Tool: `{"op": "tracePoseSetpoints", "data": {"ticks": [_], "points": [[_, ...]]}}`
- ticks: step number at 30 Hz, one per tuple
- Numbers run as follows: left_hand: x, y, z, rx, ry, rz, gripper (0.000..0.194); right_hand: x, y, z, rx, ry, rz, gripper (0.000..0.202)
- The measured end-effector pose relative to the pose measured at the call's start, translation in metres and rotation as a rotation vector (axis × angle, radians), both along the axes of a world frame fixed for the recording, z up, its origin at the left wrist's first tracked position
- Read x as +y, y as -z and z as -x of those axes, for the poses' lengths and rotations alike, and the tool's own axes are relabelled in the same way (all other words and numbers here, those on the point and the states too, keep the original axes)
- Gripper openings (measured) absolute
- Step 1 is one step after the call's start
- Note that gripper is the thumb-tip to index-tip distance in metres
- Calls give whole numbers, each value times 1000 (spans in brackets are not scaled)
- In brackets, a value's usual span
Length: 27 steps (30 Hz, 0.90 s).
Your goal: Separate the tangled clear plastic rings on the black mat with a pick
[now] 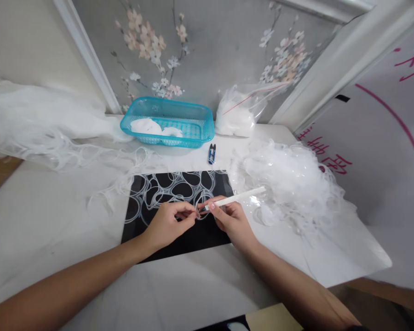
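Note:
Over a black mat (pixel 179 248) my two hands meet at a thin translucent ring (pixel 198 202). My left hand (pixel 169 224) is closed, thumb and forefinger pinching the ring's edge. My right hand (pixel 232 220) is wrapped round a slim white stick-shaped tool (pixel 243 195), which points up to the right. The tool's near end is close to the ring; fingers partly hide it, so its exact kind is unclear. More translucent rings (pixel 165 195) lie loosely overlapping on the mat, just beyond my hands.
A large pile of clear rings (pixel 283 172) stands at the right, another heap (pixel 48 124) at the left. Behind are a blue plastic basket (pixel 167 141) with white pieces inside and a zip bag (pixel 236 117) of white material. Small blue snips (pixel 211 154) lie before the basket.

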<state>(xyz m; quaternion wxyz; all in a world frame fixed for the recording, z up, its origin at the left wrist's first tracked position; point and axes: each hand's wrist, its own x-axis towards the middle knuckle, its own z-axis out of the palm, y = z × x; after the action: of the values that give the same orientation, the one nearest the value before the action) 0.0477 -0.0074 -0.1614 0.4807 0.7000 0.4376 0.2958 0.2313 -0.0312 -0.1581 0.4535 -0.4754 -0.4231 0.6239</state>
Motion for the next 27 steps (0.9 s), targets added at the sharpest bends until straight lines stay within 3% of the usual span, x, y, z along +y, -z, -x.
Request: {"op": "tracePoseSetpoints", "data": {"ticks": [8, 15, 27], "points": [[-3, -3, -4, -74, -10, 221, 18, 4, 14, 1, 58, 36, 135, 36], [-3, -2, -6, -141, -78, 330, 18, 5, 13, 3, 33, 62, 130, 43], [1, 1, -4, -105, -73, 331, 18, 4, 14, 4, -56, 65, 14, 38]]}}
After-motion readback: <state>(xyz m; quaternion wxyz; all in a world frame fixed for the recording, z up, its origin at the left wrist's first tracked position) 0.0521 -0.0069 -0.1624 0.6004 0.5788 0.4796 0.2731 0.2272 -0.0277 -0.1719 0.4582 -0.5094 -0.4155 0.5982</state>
